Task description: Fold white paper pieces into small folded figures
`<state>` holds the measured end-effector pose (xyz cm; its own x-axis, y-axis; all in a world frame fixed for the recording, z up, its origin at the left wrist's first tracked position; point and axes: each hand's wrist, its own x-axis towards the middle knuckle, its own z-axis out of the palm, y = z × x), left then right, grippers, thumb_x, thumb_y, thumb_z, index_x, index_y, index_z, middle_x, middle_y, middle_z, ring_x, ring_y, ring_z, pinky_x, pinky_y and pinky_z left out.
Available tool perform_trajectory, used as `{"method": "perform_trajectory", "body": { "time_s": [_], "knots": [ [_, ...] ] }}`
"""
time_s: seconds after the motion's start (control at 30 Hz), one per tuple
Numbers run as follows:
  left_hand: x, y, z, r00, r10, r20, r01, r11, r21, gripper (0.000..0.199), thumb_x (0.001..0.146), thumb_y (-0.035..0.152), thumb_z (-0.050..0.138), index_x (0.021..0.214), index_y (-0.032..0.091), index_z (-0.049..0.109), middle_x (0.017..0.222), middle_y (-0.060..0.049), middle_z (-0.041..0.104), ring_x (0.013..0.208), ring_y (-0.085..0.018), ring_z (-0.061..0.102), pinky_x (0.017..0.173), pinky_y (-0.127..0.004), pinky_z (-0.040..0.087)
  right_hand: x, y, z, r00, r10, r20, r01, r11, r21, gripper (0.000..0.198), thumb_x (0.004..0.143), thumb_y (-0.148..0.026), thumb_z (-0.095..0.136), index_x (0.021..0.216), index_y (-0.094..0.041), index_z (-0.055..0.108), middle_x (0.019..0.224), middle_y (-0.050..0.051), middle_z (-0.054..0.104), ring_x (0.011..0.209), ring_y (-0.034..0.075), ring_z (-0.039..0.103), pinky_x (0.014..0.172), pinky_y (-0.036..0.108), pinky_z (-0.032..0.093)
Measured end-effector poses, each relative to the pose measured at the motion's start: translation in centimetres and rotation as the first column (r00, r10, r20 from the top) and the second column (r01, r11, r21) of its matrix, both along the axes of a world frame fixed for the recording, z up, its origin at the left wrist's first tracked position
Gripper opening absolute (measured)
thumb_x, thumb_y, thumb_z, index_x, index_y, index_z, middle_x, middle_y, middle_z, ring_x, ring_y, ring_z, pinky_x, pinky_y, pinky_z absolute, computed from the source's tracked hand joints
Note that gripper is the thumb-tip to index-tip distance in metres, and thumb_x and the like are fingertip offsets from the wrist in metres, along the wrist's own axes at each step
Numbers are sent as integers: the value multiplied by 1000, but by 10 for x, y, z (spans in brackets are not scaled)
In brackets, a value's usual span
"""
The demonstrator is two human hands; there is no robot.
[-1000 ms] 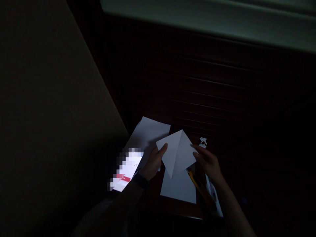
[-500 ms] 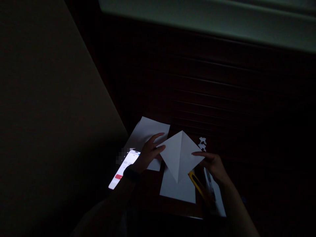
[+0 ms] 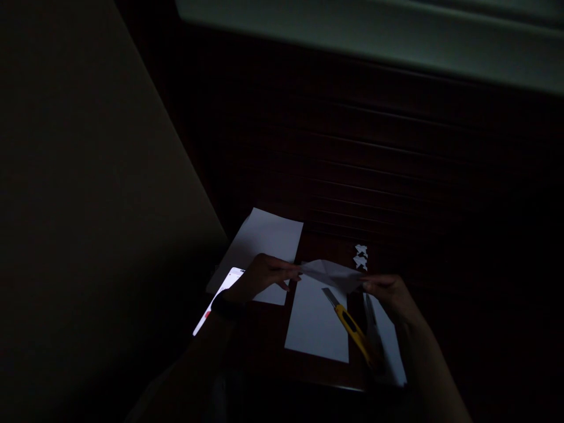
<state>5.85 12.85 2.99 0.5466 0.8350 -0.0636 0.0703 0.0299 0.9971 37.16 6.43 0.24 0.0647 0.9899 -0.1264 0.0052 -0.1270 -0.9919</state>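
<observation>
A creased sheet of white paper (image 3: 328, 270) is stretched between my two hands, tilted so that it shows as a narrow strip. My left hand (image 3: 267, 273) pinches its left corner, fingers closed. At the opposite corner, my right hand (image 3: 390, 294) grips the paper between thumb and fingers. Below it lies a flat white sheet (image 3: 317, 329) on the dark table. A yellow utility knife (image 3: 352, 329) rests partly across that sheet, its blade out and pointing up-left.
A stack of white paper (image 3: 268, 235) lies at the back left, with a lit phone (image 3: 218, 299) by my left wrist. Small folded paper pieces (image 3: 360, 257) sit at the back right. Another white strip (image 3: 388, 341) lies under a dark pen-like object (image 3: 371, 317) at the right.
The creased paper has turned from an upright diamond facing me to a nearly edge-on strip. My left hand has closed on its corner. The knife blade is now uncovered.
</observation>
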Motion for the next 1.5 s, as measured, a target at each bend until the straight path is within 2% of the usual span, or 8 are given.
{"method": "perform_trajectory", "body": {
  "time_s": [0.27, 0.43, 0.57, 0.73, 0.97, 1.07, 1.2, 1.5],
  "knots": [
    [2, 0, -1, 1000, 6, -27, -3, 995, 104, 23, 79, 32, 58, 76, 14, 72, 74, -7, 70, 55, -12, 57, 47, -21, 44, 0, 2, -2, 990, -128, -58, 130, 991, 23, 14, 55, -26, 80, 65, -20, 72, 63, 3, 70, 59, 18, 62, 61, 33, 49],
    [7, -8, 10, 994, -106, 28, 104, 992, 68, 15, 74, 27, 63, 73, 14, 70, 86, -6, 67, 78, -18, 61, 68, -26, 47, -14, 5, 1, 947, -170, -273, 181, 983, 15, 15, 62, -29, 76, 59, -20, 65, 66, 0, 68, 62, 16, 62, 64, 32, 48],
    [20, -16, 12, 976, -204, 75, 208, 977, -47, 24, 67, 27, 69, 89, 18, 67, 95, -5, 66, 86, -21, 61, 72, -29, 48, -24, 5, 0, 973, -211, -95, 215, 976, 30, 17, 64, -29, 75, 59, -18, 63, 58, -2, 63, 53, 12, 56, 53, 25, 43],
    [47, -22, -13, 991, 117, 62, -112, 990, -82, 28, 68, 36, 68, 88, 16, 67, 88, -6, 68, 77, -20, 64, 65, -29, 49, -33, 6, -4, 974, -212, 75, 211, 977, 21, 22, 60, -33, 77, 60, -16, 64, 55, -1, 60, 48, 12, 52, 47, 25, 40],
    [67, -28, -45, 901, 421, 104, -404, 903, -149, 28, 66, 39, 69, 78, 13, 65, 79, -6, 69, 70, -19, 64, 61, -28, 49, -81, 1, 4, 881, -262, -395, 251, 965, -80, 47, 64, -33, 74, 106, -29, 55, 87, 0, 65, 79, 19, 63, 68, 34, 52],
    [70, -32, -51, 890, 445, 98, -431, 892, -137, 27, 65, 38, 70, 75, 13, 64, 76, -6, 68, 69, -19, 64, 60, -28, 49, -100, -4, -2, 894, -230, -384, 172, 968, -181, 51, 62, -35, 75, 108, -22, 55, 96, 7, 66, 84, 25, 63, 68, 38, 52],
    [73, -34, -48, 895, 432, 110, -426, 901, -78, 25, 66, 35, 70, 77, 15, 60, 74, -4, 66, 70, -18, 63, 61, -26, 49, -99, -3, -19, 920, -194, -341, 175, 981, -85, 47, 63, -31, 75, 105, -16, 58, 103, 11, 66, 92, 27, 62, 82, 41, 48],
    [68, -27, -37, 893, 445, 74, -448, 893, 45, 37, 69, 35, 67, 102, 19, 58, 69, -1, 64, 65, -16, 63, 54, -22, 46, -90, 2, -38, 950, -219, -223, 213, 976, -48, 45, 60, -29, 76, 101, -16, 61, 99, 9, 69, 86, 27, 65, 74, 39, 52]
  ]
}}
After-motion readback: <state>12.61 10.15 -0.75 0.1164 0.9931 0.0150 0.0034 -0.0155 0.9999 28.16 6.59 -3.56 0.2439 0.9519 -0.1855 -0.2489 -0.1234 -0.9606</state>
